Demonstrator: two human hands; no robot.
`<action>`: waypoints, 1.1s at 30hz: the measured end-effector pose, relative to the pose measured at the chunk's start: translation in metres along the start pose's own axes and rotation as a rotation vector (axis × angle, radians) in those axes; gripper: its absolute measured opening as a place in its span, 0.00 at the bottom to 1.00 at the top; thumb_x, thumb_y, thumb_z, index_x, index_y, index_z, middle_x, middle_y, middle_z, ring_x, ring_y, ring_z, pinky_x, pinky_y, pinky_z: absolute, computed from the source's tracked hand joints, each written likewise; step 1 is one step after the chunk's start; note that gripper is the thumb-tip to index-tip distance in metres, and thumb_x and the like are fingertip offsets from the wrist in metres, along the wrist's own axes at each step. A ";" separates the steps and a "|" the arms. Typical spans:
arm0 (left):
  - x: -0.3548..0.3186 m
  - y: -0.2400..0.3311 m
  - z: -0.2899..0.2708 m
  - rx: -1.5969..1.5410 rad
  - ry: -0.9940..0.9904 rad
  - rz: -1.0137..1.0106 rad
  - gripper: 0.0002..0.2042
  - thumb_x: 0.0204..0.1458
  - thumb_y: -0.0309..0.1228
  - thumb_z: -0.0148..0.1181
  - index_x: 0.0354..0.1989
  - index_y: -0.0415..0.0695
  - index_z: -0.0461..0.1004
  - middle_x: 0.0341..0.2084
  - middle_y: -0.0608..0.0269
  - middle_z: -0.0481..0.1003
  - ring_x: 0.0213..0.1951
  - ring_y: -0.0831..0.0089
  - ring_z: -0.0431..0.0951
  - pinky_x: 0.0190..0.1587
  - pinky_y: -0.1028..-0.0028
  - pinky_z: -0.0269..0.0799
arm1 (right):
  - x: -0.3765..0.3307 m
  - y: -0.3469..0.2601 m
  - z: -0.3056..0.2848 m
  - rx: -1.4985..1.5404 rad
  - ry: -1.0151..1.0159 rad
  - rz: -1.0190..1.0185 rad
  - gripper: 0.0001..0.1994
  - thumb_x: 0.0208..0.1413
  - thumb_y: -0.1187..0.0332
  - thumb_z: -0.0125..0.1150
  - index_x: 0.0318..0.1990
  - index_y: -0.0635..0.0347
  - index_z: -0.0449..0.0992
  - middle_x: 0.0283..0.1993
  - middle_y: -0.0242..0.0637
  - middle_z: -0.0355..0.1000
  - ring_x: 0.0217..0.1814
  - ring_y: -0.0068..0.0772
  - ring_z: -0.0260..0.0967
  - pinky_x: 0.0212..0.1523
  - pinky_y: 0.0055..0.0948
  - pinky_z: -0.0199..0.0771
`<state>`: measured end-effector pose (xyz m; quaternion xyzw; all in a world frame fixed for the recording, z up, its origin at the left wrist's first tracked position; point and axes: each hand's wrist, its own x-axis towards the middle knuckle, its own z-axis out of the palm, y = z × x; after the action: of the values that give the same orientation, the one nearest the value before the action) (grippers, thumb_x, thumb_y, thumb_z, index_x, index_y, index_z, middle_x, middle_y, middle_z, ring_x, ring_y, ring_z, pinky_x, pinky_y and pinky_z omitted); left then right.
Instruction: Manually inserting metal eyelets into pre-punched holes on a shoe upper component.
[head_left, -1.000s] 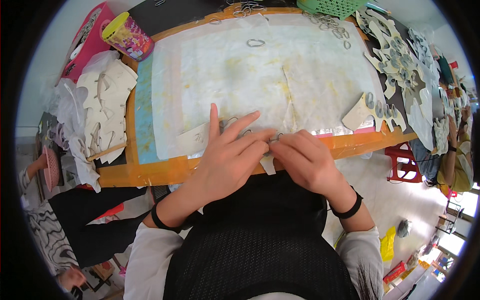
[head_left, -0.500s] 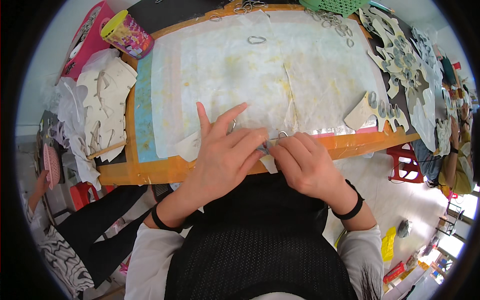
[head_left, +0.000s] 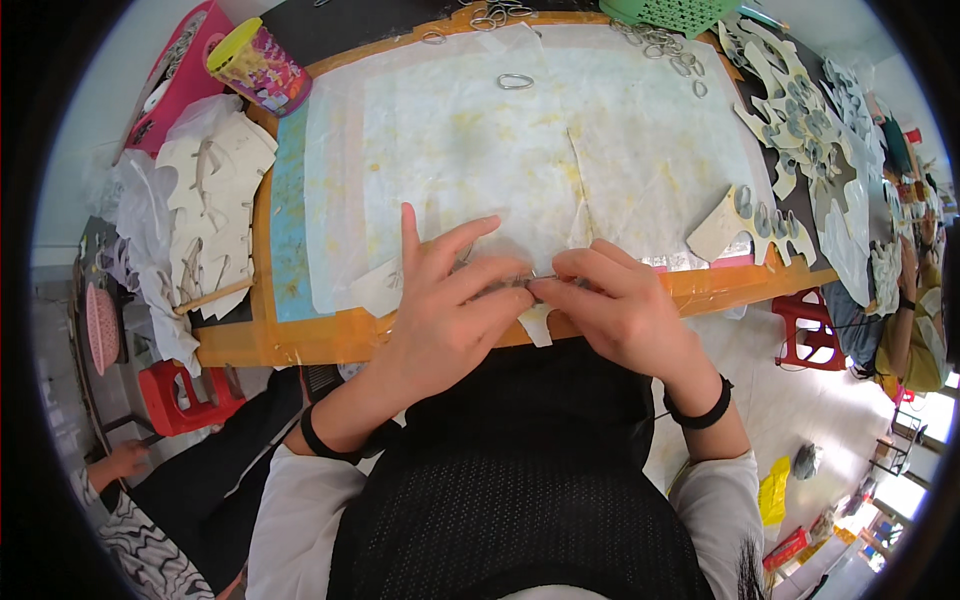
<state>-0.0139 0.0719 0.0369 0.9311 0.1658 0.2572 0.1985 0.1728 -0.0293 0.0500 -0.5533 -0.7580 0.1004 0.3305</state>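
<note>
At the table's near edge, a pale cut-out piece (head_left: pixel 378 288) with metal rings lies mostly hidden under my fingers; one end of it (head_left: pixel 537 328) hangs over the edge. My left hand (head_left: pixel 445 305) pinches it between thumb and forefinger, two other fingers raised and spread. Close against that pinch, my right hand (head_left: pixel 618 315) has its thumb and forefinger closed at a ring on the piece; what exactly they grip is too small to tell. Further right lies a similar pale piece (head_left: pixel 715 235) with several oval metal rings along its tabs.
White stained sheeting (head_left: pixel 450 150) covers the table. A single oval ring (head_left: pixel 515 82) lies at the back, with more rings (head_left: pixel 655 45) by a green basket (head_left: pixel 670 12). At left stand a colourful cup (head_left: pixel 262 70) and stacked pale pieces (head_left: pixel 205 200). Ringed pieces (head_left: pixel 800 115) are heaped at right.
My right hand has shifted slightly up and its fingers have changed their hold. My left hand stays nearly in place. At far left, another person's hand has left the pink basket and moved lower.
</note>
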 end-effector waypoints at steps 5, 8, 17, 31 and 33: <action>0.005 0.002 -0.004 -0.063 -0.026 -0.046 0.04 0.38 0.24 0.67 0.23 0.47 0.78 0.32 0.73 0.78 0.56 0.61 0.69 0.65 0.41 0.29 | -0.003 0.006 0.003 0.049 0.068 -0.014 0.16 0.36 0.78 0.61 0.39 0.62 0.78 0.33 0.33 0.69 0.33 0.33 0.68 0.31 0.29 0.72; 0.005 0.006 -0.001 -0.064 -0.016 -0.045 0.06 0.37 0.24 0.67 0.24 0.48 0.78 0.32 0.73 0.78 0.55 0.60 0.69 0.66 0.41 0.29 | -0.004 0.006 0.001 0.031 0.075 -0.022 0.15 0.36 0.79 0.62 0.37 0.61 0.78 0.34 0.34 0.70 0.32 0.34 0.69 0.30 0.29 0.71; 0.005 0.009 -0.002 0.009 -0.068 -0.045 0.07 0.42 0.27 0.66 0.31 0.50 0.78 0.32 0.77 0.76 0.54 0.60 0.67 0.62 0.34 0.31 | -0.017 -0.010 0.006 -0.262 -0.021 -0.045 0.11 0.40 0.75 0.59 0.34 0.64 0.72 0.33 0.39 0.64 0.34 0.35 0.66 0.29 0.29 0.70; -0.002 0.004 -0.001 0.002 -0.004 0.041 0.05 0.42 0.27 0.64 0.29 0.51 0.80 0.32 0.75 0.76 0.52 0.62 0.69 0.63 0.34 0.32 | 0.004 0.003 -0.004 0.066 0.012 -0.035 0.12 0.38 0.80 0.63 0.35 0.62 0.78 0.36 0.37 0.68 0.32 0.36 0.69 0.29 0.29 0.71; -0.001 0.004 -0.001 -0.002 -0.006 0.040 0.04 0.42 0.27 0.64 0.28 0.50 0.79 0.32 0.74 0.76 0.51 0.62 0.70 0.63 0.35 0.32 | 0.004 0.006 -0.004 0.041 -0.035 -0.078 0.12 0.38 0.79 0.63 0.35 0.62 0.78 0.35 0.37 0.68 0.32 0.36 0.69 0.28 0.30 0.71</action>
<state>-0.0148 0.0684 0.0388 0.9348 0.1462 0.2585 0.1947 0.1792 -0.0239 0.0515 -0.5145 -0.7825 0.1127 0.3322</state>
